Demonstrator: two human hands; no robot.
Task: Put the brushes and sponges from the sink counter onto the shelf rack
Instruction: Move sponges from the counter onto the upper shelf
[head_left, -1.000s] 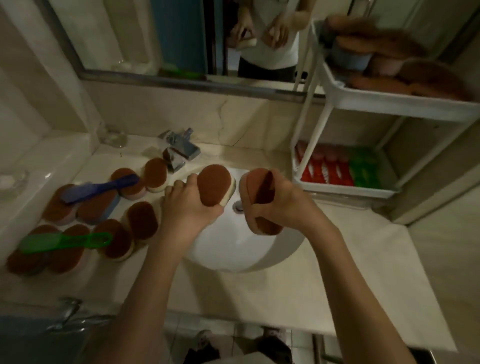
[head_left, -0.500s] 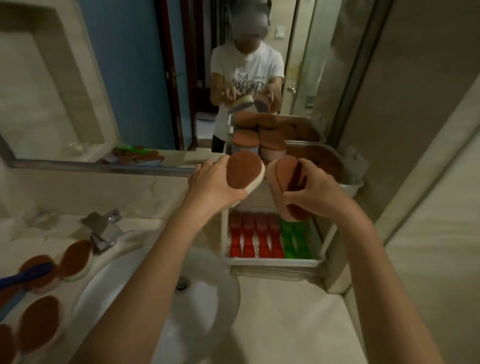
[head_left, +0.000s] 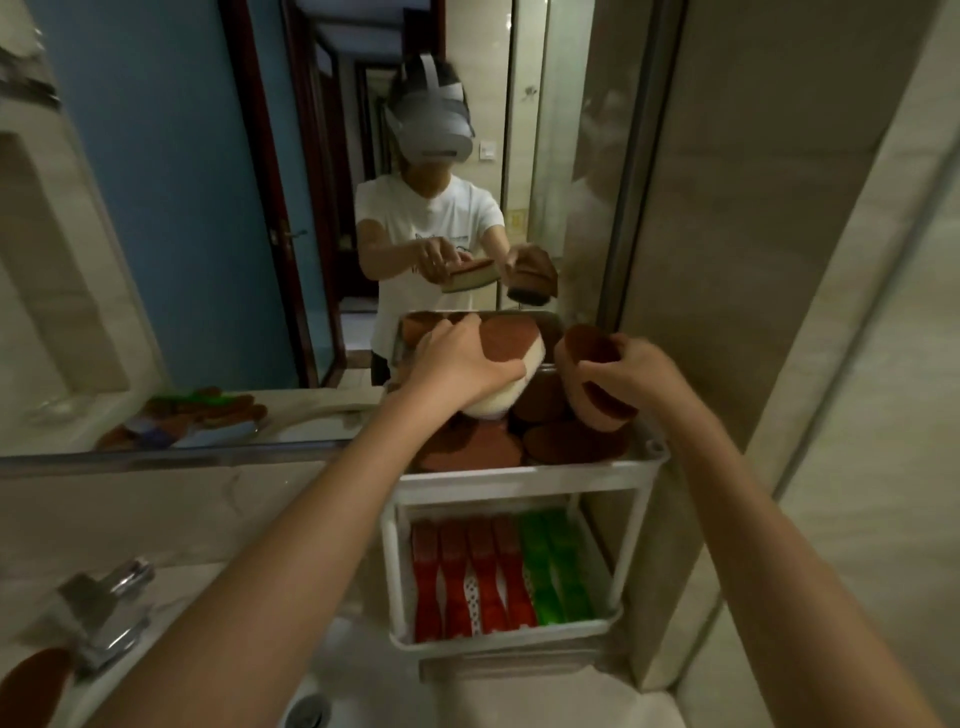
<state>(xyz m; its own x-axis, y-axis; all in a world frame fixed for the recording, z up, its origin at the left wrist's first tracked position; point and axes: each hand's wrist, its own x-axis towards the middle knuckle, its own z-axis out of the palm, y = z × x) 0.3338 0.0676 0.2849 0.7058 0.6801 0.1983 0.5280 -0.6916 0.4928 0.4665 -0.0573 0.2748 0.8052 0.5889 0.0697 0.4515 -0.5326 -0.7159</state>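
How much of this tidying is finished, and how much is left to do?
Partly done. Several sponges already lie in the rack's top tray. In hand: the left hand holds a white-backed sponge over that tray, the right hand another sponge. Left: one counter sponge beside the tap, and the mirror reflects a pile of sponges and brushes on the counter.

The left hand (head_left: 462, 364) and right hand (head_left: 631, 371) are bare, as are both forearms. In the mirror (head_left: 171, 234): a white short-sleeved T-shirt (head_left: 436, 213) with a faint chest print, and a grey strapped headset (head_left: 434, 124).
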